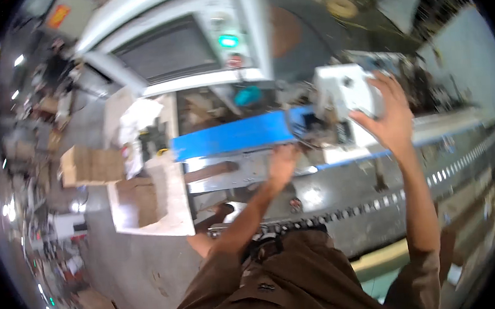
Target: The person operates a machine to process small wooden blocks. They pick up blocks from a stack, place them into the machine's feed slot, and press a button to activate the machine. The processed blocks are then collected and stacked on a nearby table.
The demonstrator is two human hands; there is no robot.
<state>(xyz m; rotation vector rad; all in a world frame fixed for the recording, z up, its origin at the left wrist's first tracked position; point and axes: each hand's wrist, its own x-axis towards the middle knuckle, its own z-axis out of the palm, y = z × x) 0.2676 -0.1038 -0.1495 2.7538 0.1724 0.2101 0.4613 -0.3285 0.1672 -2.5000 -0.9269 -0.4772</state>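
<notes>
My left hand (283, 162) is at the near edge of a long blue panel (232, 136), close to the panel's right end. Blur hides its fingertips, and whether they grip the edge is unclear. The panel runs left to right along a metal work surface and meets a white machine head (335, 94). My right hand (392, 113) rests against the right side of that head, thumb and fingers spread apart. Dark parts and a cable (294, 125) sit between the panel and the white housing.
A white machine frame with a dark screen (167, 50) and a lit green button (228, 41) stands beyond the panel. At the left, a pale board (178, 208) bears brown pieces near a cardboard box (90, 165). A chain-like strip (371, 205) runs along the near side.
</notes>
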